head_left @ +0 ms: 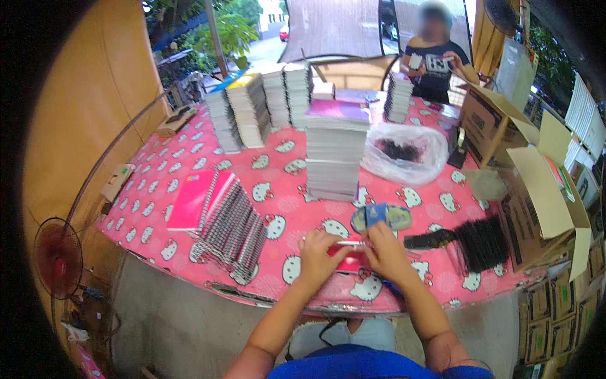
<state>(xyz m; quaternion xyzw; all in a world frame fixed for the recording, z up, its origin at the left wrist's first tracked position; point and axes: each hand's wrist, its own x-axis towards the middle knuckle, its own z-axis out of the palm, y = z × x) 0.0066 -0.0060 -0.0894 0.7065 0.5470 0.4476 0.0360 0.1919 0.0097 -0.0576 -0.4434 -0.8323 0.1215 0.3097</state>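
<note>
A small notebook with a red-pink cover (347, 264) is held low over the near edge of the table. My left hand (320, 254) grips its left side, fingers closed on the pale upper edge. On the other side my right hand (386, 254) pinches the same edge, its fingertips close to the left ones. Just beyond the hands lies a flat oval blue and yellowish thing like a slipper (398, 218). To the left leans a tall pile of spiral-bound notebooks (230, 221) with pink covers. A bundle of black binding coils (483, 243) lies to the right.
Ahead stands a tall stack of unbound booklets (338, 155), with more stacks (249, 114) at the far left. A plastic bag (416, 170) holds black pieces. Open cartons (536, 202) line the right edge. Across the table a person (435, 63) holds something pale.
</note>
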